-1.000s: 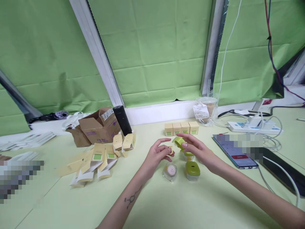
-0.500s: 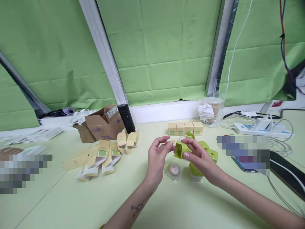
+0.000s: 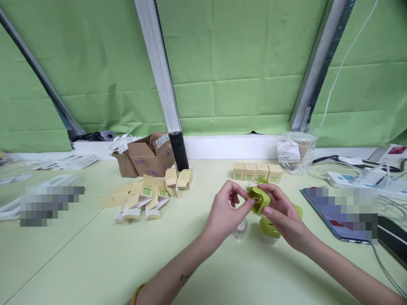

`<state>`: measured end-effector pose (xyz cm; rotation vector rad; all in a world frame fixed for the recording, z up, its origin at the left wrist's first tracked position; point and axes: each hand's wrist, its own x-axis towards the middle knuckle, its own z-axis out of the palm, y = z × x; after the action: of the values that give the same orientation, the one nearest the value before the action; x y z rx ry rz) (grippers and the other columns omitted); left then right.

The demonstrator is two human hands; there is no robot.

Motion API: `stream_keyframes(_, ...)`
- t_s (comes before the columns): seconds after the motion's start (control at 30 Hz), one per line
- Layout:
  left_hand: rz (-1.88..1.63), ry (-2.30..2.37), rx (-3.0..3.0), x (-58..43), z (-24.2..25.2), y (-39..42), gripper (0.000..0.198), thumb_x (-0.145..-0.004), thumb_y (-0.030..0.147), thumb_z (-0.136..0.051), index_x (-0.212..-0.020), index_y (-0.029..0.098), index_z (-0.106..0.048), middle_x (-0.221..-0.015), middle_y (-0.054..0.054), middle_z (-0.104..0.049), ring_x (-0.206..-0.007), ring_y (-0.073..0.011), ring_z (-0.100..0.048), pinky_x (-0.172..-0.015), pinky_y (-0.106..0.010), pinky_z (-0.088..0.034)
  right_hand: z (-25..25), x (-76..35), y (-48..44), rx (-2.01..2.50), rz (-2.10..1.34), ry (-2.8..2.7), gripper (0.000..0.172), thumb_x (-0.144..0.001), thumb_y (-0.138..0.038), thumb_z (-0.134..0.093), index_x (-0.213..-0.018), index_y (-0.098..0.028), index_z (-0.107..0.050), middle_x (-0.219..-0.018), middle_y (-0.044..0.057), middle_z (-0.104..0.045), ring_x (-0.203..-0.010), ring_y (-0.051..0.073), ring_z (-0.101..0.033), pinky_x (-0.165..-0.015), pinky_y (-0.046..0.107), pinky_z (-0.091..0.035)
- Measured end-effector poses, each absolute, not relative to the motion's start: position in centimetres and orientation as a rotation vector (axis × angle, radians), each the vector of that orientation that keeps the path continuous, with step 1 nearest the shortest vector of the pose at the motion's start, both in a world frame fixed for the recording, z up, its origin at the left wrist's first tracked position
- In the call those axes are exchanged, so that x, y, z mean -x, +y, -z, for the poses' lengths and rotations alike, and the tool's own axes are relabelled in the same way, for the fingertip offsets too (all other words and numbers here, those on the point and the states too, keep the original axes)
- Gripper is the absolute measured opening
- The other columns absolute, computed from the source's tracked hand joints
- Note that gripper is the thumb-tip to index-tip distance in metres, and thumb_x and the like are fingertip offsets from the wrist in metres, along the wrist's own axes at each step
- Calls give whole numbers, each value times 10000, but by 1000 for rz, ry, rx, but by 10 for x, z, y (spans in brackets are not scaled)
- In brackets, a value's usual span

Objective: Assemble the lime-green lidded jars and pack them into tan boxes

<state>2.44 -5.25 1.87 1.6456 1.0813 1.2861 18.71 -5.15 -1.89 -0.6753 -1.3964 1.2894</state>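
Observation:
My right hand (image 3: 286,218) grips a small hollow green wrapper (image 3: 263,202), its opening turned toward the left. At that opening is my left hand (image 3: 225,212), thumb and forefinger pinched together at its rim; what lies between the fingertips is too small to make out. Below my left hand, partly covered by it, a clear cup with a pale candle (image 3: 241,227) sits on the table. Beside it stands a clear container with a green cover (image 3: 269,230). Another green piece (image 3: 298,210) shows partly behind my right hand.
Several small tan boxes (image 3: 256,171) stand in a row at the back. Opened tan cartons (image 3: 140,199) lie left, before a brown cardboard box (image 3: 151,156) and a black cylinder (image 3: 179,151). A bagged drink cup (image 3: 295,152), power strip (image 3: 345,178) and phone (image 3: 340,216) are right.
My left hand has moved right, bringing its fingertips to the green wrapper's opening. The wrapper has turned so its opening shows more. The camera view has shifted, moving the background right.

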Motion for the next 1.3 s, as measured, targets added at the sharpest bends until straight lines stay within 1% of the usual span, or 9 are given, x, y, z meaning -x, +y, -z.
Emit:
stream_keyframes(0.27, -1346, 1021, -1629, -24, -19, -59, 188, -741, 194, -624, -696, 201, -442, -748, 6, -552, -748, -133, -544, -693, -268, -436, 22, -187, -50, 722, -1203, -1473, 396, -765, -433, -645, -1111, -338, -476, -1142, 62, -555, -994, 248, -589, -807, 379, -514)
stream_keyframes(0.53, -1351, 972, -1567, -26, -20, -58, 212, -721, 197, -654, -682, 198, -445, -734, 5, -562, -756, -142, -562, -718, -279, -456, 17, -184, -54, 693, -1181, -1454, 354, -776, -405, -646, -1082, -330, -486, -1120, 63, -554, -1032, 257, -579, -827, 401, -515)
stream_keyframes(0.6, -1337, 1002, -1574, -26, -20, -57, 174, -713, 200, -659, -689, 193, -487, -726, 3, -576, -731, -139, -558, -703, -275, -457, 16, -183, -55, 714, -1159, -1454, 354, -774, -418, -647, -1076, -328, -485, -1127, 66, -557, -1005, 254, -592, -819, 406, -520)
stream_keyframes(0.7, -1279, 1080, -1656, -25, -20, -56, 58, -718, 207, -652, -755, 190, -611, -758, -12, -632, -719, -145, -560, -688, -278, -460, 16, -183, -55, 717, -1126, -1458, 343, -779, -410, -650, -1072, -334, -488, -1139, 59, -563, -987, 240, -601, -809, 394, -526)
stream_keyframes(0.8, -1247, 1116, -1834, -22, -21, -55, 51, -733, 198, -635, -764, 199, -675, -791, -26, -669, -750, -164, -578, -706, -290, -465, 18, -183, -54, 688, -1081, -1482, 323, -791, -367, -651, -1074, -342, -496, -1140, 46, -571, -1024, 229, -586, -832, 381, -521)
stream_keyframes(0.93, -1189, 1126, -2086, -19, -20, -53, 120, -754, 146, -593, -700, 209, -679, -762, -29, -671, -789, -185, -585, -724, -303, -460, 21, -184, -52, 683, -1007, -1558, 325, -813, -305, -640, -1100, -340, -491, -1169, 44, -542, -1076, 217, -559, -877, 371, -510)
stream_keyframes(1.1, -1206, 1093, -2297, -15, -19, -50, 143, -774, 152, -571, -742, 216, -695, -771, -44, -657, -790, -190, -566, -702, -299, -457, 20, -183, -54, 769, -908, -1608, 313, -822, -317, -628, -1108, -315, -500, -1138, 55, -537, -1025, 212, -582, -867, 377, -526)
stream_keyframes(1.2, -1251, 1016, -2320, -15, -18, -47, 131, -769, 166, -584, -747, 219, -702, -743, -46, -642, -763, -188, -559, -668, -291, -454, 18, -182, -55, 784, -899, -1602, 322, -806, -334, -646, -1103, -301, -526, -1118, 56, -554, -1003, 214, -593, -862, 384, -533)
stream_keyframes(1.3, -1313, 977, -2199, -17, -16, -45, 108, -743, 170, -613, -689, 217, -694, -720, -39, -626, -730, -178, -559, -644, -278, -446, 16, -182, -56, 769, -884, -1583, 340, -791, -341, -663, -1116, -305, -570, -1140, 57, -530, -1039, 218, -573, -862, 367, -534)
